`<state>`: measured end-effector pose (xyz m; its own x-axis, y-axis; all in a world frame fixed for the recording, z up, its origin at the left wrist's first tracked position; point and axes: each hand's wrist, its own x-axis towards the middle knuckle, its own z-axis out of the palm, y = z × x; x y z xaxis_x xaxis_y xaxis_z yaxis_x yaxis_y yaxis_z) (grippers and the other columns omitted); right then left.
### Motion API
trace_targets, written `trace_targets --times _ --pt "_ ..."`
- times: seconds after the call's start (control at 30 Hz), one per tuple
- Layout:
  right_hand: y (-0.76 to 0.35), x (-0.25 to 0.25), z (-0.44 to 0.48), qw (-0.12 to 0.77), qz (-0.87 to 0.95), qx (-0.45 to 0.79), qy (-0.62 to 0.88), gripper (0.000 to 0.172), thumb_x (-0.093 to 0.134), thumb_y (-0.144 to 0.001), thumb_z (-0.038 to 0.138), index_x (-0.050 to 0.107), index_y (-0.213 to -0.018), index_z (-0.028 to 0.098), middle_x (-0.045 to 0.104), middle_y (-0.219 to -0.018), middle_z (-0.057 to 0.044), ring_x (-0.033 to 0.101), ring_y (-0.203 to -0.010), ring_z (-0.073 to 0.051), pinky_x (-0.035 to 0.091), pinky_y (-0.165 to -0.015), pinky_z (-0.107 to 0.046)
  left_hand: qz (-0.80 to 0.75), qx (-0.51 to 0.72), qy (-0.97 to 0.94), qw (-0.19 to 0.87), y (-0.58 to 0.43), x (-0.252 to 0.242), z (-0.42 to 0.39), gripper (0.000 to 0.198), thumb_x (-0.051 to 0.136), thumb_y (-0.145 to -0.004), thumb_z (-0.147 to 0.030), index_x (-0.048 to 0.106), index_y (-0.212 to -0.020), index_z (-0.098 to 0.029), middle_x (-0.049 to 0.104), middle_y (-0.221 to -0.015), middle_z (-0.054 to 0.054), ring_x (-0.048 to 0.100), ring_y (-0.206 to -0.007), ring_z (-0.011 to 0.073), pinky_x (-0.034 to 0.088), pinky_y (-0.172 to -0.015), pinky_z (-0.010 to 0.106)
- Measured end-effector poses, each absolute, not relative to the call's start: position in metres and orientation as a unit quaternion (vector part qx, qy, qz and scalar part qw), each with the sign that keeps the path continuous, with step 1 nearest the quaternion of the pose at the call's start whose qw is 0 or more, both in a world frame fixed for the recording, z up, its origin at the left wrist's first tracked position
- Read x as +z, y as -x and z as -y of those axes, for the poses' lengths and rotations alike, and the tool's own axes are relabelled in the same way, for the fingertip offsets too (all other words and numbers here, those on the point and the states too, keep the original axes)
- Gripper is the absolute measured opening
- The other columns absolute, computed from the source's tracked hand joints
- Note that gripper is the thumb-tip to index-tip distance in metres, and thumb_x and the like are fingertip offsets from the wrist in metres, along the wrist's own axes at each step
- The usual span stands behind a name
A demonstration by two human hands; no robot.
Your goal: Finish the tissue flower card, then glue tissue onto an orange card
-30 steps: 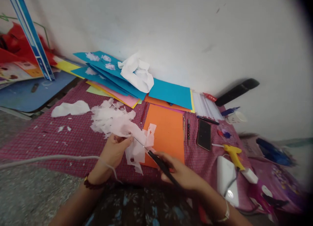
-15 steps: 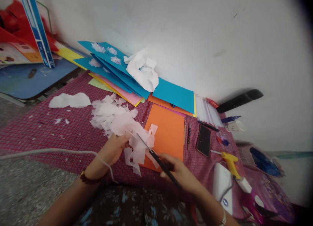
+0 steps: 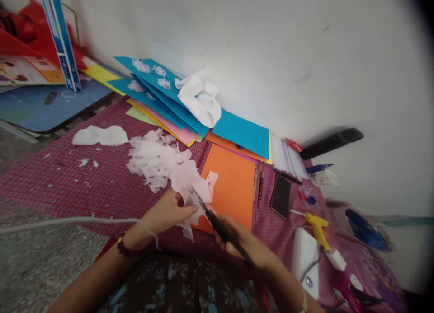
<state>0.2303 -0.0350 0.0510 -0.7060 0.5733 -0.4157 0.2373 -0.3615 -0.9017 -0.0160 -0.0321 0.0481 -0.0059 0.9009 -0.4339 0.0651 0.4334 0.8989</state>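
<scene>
My left hand [image 3: 172, 208] pinches a thin white sheet of tissue paper [image 3: 190, 174], fingers partly hidden behind it. In my right hand [image 3: 240, 240] is a pair of scissors [image 3: 222, 230] with black handles, its blades pointing up and left at the tissue paper. The blade tips lie against the sheet, just right of my left fingers. Beyond my left hand is a heap of torn white paper scraps [image 3: 154, 156]. Under the held sheet and the scissors lies an orange sheet [image 3: 230, 186].
Blue sheets [image 3: 242, 133] and crumpled white paper [image 3: 200, 100] lean by the wall. To the right are a phone [image 3: 281, 195], a yellow glue gun [image 3: 317, 227] and a white power device [image 3: 303, 259]. A white cable [image 3: 84, 220] crosses my left forearm. A white paper piece [image 3: 100, 135] lies left.
My left hand has moved slightly right and down, its thumb now stretched toward the scissors. The scissors stay at the tissue paper. The whole view has shifted a little.
</scene>
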Motion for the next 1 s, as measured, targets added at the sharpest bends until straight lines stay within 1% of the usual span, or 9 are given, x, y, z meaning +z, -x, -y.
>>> trace_targets --times 0.07,0.17,0.23,0.37,0.57,0.67,0.8,0.9,1.0 --pt "-0.228 0.049 0.039 0.129 0.549 0.736 0.376 0.077 0.071 -0.078 0.070 0.050 -0.134 0.022 0.052 -0.090 -0.001 0.046 -0.076 -0.014 0.037 -0.067 -0.027 -0.622 0.347 -0.402 0.576 0.012 0.045 0.032 0.028 0.069 -0.060 -0.028 0.047 -0.045 -0.021 0.040 -0.042 -0.005 0.038 -0.044 0.0111 0.027 -0.043 0.023" --pt "-0.226 0.044 0.044 0.142 0.557 0.725 0.379 0.071 0.071 -0.080 0.066 0.050 -0.133 0.022 0.051 -0.087 0.000 0.045 -0.074 -0.014 0.036 -0.065 -0.026 -0.584 0.385 -0.393 0.597 0.007 0.043 0.032 0.013 0.066 -0.062 -0.030 0.062 -0.060 -0.018 0.059 -0.057 -0.001 0.053 -0.054 0.0152 0.040 -0.049 0.023" --pt "-0.226 0.041 0.046 0.154 0.562 0.714 0.388 0.066 0.071 -0.082 0.063 0.053 -0.130 0.022 0.049 -0.086 0.001 0.044 -0.073 -0.013 0.037 -0.065 -0.026 -0.555 0.413 -0.386 0.611 0.004 0.044 0.031 0.015 0.066 -0.062 -0.028 0.069 -0.072 -0.017 0.068 -0.069 0.002 0.060 -0.064 0.0180 0.046 -0.055 0.024" --pt "-0.227 0.037 0.047 0.179 0.548 0.703 0.415 0.065 0.076 -0.078 0.060 0.058 -0.126 0.021 0.049 -0.084 0.002 0.043 -0.069 -0.011 0.037 -0.063 -0.024 -0.530 0.449 -0.362 0.622 -0.001 0.043 0.031 0.018 0.069 -0.061 -0.024 0.069 -0.077 -0.018 0.072 -0.075 0.002 0.063 -0.069 0.0191 0.051 -0.060 0.026" --pt "-0.231 0.037 0.049 0.149 0.502 0.713 0.467 0.064 0.081 -0.072 0.053 0.060 -0.122 0.019 0.050 -0.074 0.005 0.040 -0.054 -0.008 0.030 -0.049 -0.021 -0.502 0.476 -0.286 0.663 0.004 0.034 0.031 0.024 0.076 -0.062 -0.026 0.071 -0.084 -0.017 0.074 -0.076 0.003 0.069 -0.073 0.0219 0.056 -0.066 0.029" --pt "-0.231 0.039 0.049 0.148 0.507 0.707 0.471 0.060 0.082 -0.073 0.049 0.060 -0.120 0.019 0.051 -0.076 0.004 0.042 -0.058 -0.008 0.033 -0.053 -0.021 -0.466 0.565 -0.220 0.644 0.013 0.031 0.024 0.028 0.079 -0.064 -0.030 0.070 -0.088 -0.017 0.073 -0.072 0.002 0.067 -0.067 0.0189 0.055 -0.062 0.027" --pt "-0.234 0.040 0.049 0.153 0.535 0.706 0.439 0.052 0.079 -0.078 0.050 0.059 -0.116 0.020 0.051 -0.081 0.003 0.045 -0.067 -0.010 0.036 -0.062 -0.023 -0.483 0.583 -0.240 0.608 0.023 0.031 0.018 0.016 0.078 -0.063 -0.022 0.069 -0.075 -0.016 0.070 -0.066 -0.001 0.059 -0.056 0.0122 0.047 -0.053 0.020" --pt "-0.239 0.039 0.047 0.134 0.545 0.733 0.384 0.063 0.074 -0.080 0.061 0.054 -0.124 0.021 0.053 -0.089 0.000 0.046 -0.073 -0.012 0.036 -0.065 -0.025 -0.480 0.574 -0.261 0.610 0.025 0.033 0.019 0.010 0.075 -0.064 -0.020 0.070 -0.072 -0.016 0.069 -0.067 -0.002 0.058 -0.059 0.0113 0.048 -0.058 0.020" --pt "-0.243 0.039 0.044 0.123 0.553 0.751 0.340 0.073 0.069 -0.079 0.069 0.049 -0.131 0.021 0.053 -0.094 -0.002 0.046 -0.076 -0.013 0.034 -0.066 -0.026 -0.471 0.567 -0.266 0.621 0.024 0.033 0.023 0.013 0.076 -0.063 -0.021 0.063 -0.063 -0.017 0.062 -0.058 -0.005 0.052 -0.053 0.0087 0.042 -0.052 0.018"
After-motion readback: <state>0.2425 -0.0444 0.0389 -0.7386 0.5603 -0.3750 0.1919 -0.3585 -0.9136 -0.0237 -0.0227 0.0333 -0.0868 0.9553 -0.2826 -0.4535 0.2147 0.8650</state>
